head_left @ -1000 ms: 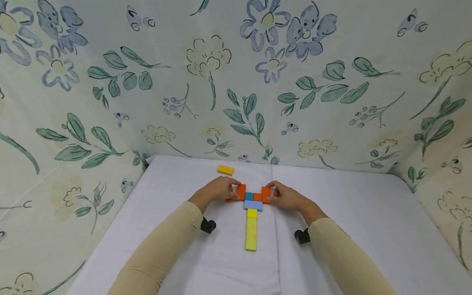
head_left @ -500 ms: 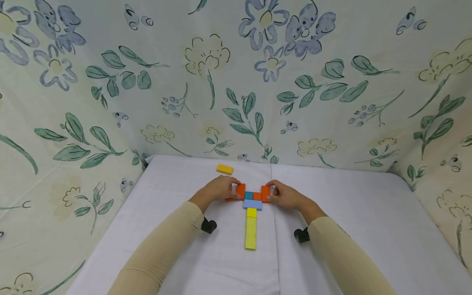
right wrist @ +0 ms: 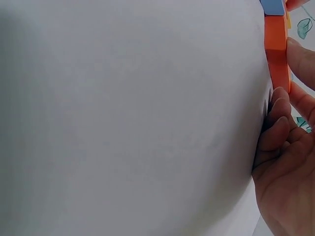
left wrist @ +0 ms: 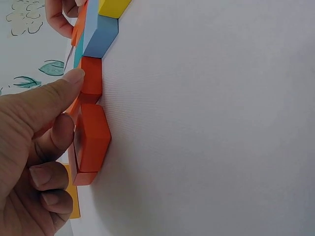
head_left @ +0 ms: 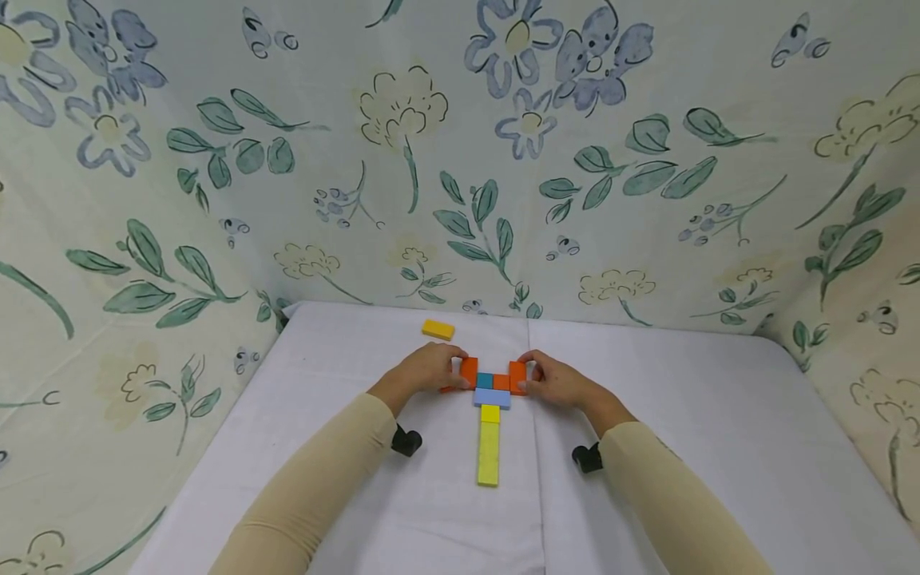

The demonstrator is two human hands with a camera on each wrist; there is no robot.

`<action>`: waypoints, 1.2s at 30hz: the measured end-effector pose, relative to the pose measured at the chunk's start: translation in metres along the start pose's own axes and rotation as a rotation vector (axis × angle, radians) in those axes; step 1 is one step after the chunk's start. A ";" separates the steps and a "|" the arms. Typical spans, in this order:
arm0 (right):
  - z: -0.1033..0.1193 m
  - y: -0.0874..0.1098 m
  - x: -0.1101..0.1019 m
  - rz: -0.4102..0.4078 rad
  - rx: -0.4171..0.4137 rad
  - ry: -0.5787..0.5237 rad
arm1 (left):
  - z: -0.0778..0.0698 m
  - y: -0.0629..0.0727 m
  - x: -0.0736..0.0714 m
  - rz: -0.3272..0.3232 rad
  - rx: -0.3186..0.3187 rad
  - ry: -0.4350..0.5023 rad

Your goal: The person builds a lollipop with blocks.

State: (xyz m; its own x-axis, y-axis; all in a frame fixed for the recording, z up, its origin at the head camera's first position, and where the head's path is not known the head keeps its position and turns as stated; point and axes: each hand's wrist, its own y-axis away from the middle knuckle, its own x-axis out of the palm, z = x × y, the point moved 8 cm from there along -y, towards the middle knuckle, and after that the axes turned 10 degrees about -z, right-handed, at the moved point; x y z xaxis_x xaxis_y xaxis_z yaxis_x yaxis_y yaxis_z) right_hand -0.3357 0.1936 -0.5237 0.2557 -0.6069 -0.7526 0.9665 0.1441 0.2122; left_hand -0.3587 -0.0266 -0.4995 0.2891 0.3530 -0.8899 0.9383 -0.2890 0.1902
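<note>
In the head view my left hand (head_left: 429, 367) pinches an orange-red block (head_left: 469, 371) between thumb and finger, at the left end of a flat row. My right hand (head_left: 563, 383) grips a matching orange-red block (head_left: 517, 377) at the row's right end. Between them lie a teal block (head_left: 485, 381) and a smaller orange block (head_left: 501, 382). A light blue block (head_left: 492, 398) lies against their near side. From it a small yellow block (head_left: 490, 414) and a long yellow-green block (head_left: 488, 455) run towards me. More orange blocks (left wrist: 93, 142) lie beside my left fingers in the left wrist view.
A loose yellow block (head_left: 438, 329) lies beyond my left hand, near the back edge of the white-covered table (head_left: 647, 375). Flowered cloth (head_left: 402, 176) hangs behind the table and at both sides. Black wrist cameras (head_left: 407, 441) sit under both forearms.
</note>
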 end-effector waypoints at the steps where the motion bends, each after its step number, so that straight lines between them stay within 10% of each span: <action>1: 0.000 0.000 0.000 -0.001 0.004 -0.002 | 0.000 0.000 0.000 -0.001 -0.001 0.004; 18: 0.001 0.001 0.000 -0.014 0.005 0.002 | 0.036 0.028 -0.009 -0.164 0.053 0.105; 36: 0.000 -0.002 0.000 -0.014 -0.006 -0.003 | 0.048 0.036 0.003 -0.182 0.026 0.097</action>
State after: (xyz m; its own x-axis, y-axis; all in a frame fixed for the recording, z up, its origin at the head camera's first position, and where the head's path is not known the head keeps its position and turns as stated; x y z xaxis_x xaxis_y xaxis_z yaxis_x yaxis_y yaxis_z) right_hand -0.3373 0.1932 -0.5241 0.2419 -0.6112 -0.7536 0.9702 0.1400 0.1978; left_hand -0.3334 -0.0782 -0.5152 0.1335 0.4848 -0.8644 0.9717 -0.2356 0.0179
